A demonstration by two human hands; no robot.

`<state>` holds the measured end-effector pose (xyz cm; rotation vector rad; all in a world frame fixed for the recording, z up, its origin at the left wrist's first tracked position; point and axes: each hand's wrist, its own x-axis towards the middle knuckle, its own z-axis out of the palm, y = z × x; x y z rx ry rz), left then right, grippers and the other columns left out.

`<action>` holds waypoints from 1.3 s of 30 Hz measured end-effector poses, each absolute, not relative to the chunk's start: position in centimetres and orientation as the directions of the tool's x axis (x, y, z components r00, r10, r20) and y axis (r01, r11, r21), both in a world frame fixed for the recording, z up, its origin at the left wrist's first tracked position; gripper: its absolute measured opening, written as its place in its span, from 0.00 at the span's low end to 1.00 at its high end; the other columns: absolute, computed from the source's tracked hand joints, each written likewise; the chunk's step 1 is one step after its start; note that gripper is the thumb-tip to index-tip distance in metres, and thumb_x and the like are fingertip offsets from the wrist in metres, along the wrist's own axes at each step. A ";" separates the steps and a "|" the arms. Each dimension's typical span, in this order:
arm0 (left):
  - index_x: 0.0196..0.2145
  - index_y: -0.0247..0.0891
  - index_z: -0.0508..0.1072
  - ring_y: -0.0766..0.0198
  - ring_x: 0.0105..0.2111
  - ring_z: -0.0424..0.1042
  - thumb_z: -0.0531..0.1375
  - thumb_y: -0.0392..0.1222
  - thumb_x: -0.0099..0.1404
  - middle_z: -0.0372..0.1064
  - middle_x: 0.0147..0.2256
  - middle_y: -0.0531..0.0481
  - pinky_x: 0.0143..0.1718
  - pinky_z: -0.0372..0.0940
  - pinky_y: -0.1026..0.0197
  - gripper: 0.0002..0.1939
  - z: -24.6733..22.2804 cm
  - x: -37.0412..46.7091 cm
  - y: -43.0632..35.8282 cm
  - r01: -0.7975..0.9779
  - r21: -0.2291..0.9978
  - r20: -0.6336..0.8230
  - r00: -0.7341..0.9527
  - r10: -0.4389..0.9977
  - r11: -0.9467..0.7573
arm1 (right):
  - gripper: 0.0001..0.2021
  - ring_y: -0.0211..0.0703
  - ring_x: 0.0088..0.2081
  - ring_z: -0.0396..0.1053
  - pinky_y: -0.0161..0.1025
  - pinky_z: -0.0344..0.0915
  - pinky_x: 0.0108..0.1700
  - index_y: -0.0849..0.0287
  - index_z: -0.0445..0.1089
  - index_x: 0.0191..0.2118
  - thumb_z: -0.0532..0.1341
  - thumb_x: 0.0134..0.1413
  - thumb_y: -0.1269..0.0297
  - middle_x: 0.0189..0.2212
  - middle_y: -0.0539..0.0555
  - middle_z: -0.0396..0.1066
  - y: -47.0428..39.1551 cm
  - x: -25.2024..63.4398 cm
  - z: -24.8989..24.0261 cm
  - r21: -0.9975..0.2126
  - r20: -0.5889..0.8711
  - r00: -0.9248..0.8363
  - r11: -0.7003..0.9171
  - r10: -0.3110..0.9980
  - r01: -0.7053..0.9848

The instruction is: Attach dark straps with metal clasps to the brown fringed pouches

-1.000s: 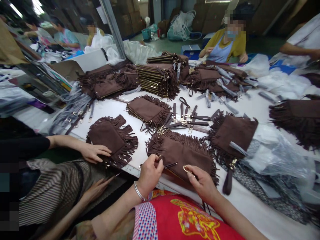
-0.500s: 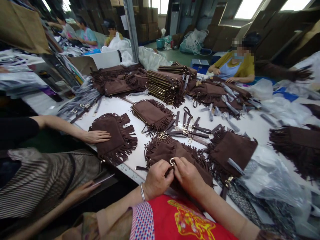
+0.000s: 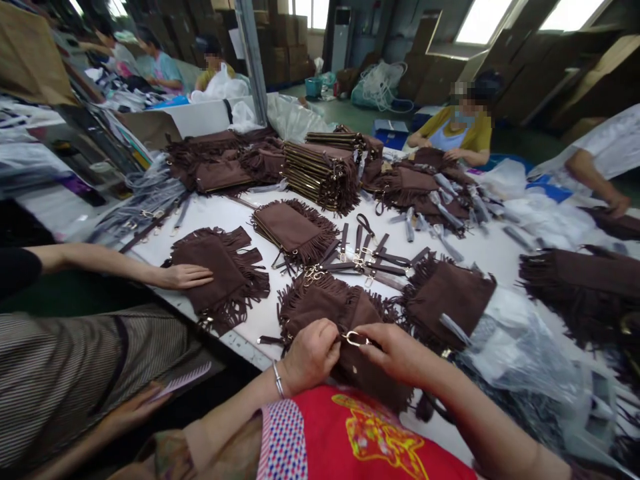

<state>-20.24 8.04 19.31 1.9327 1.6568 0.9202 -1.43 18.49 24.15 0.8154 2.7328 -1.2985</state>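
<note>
A brown fringed bag (image 3: 373,370) lies in front of me at the table's near edge. My left hand (image 3: 313,355) is closed on the bag's edge; its fingertips are partly hidden. Just to the right, a gold snap hook (image 3: 356,339) shows between my hands. My right hand (image 3: 395,350) pinches the hook's strap end, and a dark strap hangs below that hand. Beyond them lies another fringed bag (image 3: 317,300). Several loose wrist straps with gold hooks (image 3: 363,257) are spread behind it. One more fringed bag (image 3: 447,300) rests to the right, under a piece of clear wrap.
At left, a co-worker's hand (image 3: 187,275) lies flat on a fringed bag (image 3: 220,280); their other hand holds a comb (image 3: 185,381). A tall bag stack (image 3: 320,173) stands at the back. Clear plastic (image 3: 520,347) covers the right side. Another person (image 3: 457,137) works across the table.
My right hand has moved right and turned, so the gold hook now shows open to view between my hands. The co-worker's comb has tilted up. An arm has come in at far right.
</note>
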 end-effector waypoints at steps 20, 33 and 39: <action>0.40 0.36 0.67 0.64 0.29 0.72 0.61 0.31 0.51 0.72 0.35 0.47 0.26 0.69 0.62 0.17 19.5 -19.2 11.4 -0.489 0.751 -0.614 -0.267 0.743 0.445 | 0.31 0.49 0.47 0.67 0.44 0.64 0.50 0.63 0.54 0.63 0.57 0.53 0.67 0.47 0.62 0.69 15.1 2.6 16.1 -0.652 -0.179 -0.730 0.476 0.659 0.590; 0.48 0.38 0.66 0.71 0.23 0.68 0.64 0.41 0.56 0.71 0.32 0.50 0.20 0.65 0.69 0.21 21.4 -20.5 14.7 -0.472 0.801 -0.484 -0.148 0.863 0.368 | 0.14 0.42 0.38 0.67 0.37 0.63 0.41 0.57 0.70 0.48 0.51 0.60 0.67 0.37 0.56 0.69 27.9 6.0 24.3 -0.380 0.097 -0.697 0.674 0.710 0.633; 0.39 0.34 0.69 0.72 0.23 0.67 0.64 0.42 0.52 0.69 0.27 0.52 0.22 0.63 0.70 0.16 18.0 -21.7 13.0 -0.388 0.804 -0.576 -0.318 0.753 0.451 | 0.19 0.48 0.41 0.65 0.40 0.60 0.41 0.56 0.66 0.56 0.49 0.61 0.68 0.41 0.61 0.69 30.9 9.9 22.3 -0.004 0.058 -0.640 0.641 0.766 0.768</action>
